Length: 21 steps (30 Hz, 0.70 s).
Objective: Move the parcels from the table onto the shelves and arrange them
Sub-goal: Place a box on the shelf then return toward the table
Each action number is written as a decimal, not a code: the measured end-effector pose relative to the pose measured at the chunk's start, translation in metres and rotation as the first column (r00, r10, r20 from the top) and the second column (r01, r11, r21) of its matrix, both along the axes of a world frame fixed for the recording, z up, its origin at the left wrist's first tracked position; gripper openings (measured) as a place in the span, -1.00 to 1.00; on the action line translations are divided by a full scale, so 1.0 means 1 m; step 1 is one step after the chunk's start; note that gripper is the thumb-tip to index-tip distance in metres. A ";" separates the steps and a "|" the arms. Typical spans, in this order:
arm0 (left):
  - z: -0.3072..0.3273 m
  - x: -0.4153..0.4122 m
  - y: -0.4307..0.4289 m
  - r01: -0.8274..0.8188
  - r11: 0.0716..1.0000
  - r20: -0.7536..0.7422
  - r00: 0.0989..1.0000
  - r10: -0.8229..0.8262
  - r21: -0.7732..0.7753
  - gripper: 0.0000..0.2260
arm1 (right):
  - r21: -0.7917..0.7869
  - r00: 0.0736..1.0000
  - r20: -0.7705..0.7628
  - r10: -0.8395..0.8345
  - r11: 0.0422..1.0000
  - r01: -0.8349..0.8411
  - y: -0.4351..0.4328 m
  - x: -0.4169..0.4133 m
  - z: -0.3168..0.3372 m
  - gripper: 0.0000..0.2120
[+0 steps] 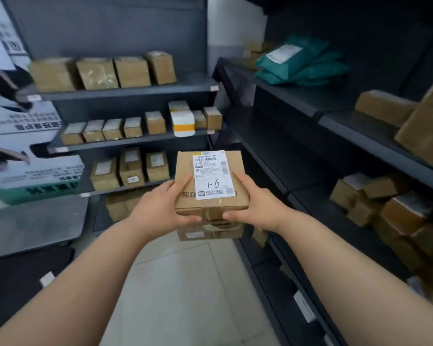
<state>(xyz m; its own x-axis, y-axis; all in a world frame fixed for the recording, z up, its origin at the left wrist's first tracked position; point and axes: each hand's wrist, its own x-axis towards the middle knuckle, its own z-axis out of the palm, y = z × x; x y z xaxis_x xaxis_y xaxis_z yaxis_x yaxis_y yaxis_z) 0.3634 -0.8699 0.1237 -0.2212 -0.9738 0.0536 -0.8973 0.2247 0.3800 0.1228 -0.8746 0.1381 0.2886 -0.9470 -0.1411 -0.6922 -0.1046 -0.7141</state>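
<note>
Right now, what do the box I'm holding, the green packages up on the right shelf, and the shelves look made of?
The box: brown cardboard, matte, folded edges, with a white paper label stuck on top. The green packages: probably soft plastic mailer bags, given the wrinkles and slight sheen. The shelves: likely painted metal, dark grey, with thin flat edges.

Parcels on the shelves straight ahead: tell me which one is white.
The white parcel with an orange band, on the second shelf down toward its right end; the others there are brown cardboard.
</note>
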 end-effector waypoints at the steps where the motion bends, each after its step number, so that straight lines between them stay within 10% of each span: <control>1: 0.000 0.007 -0.017 -0.030 1.000 0.000 1.000 0.030 0.007 -0.03 | 0.010 1.000 0.001 0.031 0.999 -0.031 -0.023 0.007 0.001 0.04; 21: -0.022 0.195 -0.225 -0.314 0.949 -0.113 0.945 0.308 -0.042 0.02 | 0.005 0.950 0.037 0.309 0.951 -0.309 -0.302 0.211 -0.010 0.13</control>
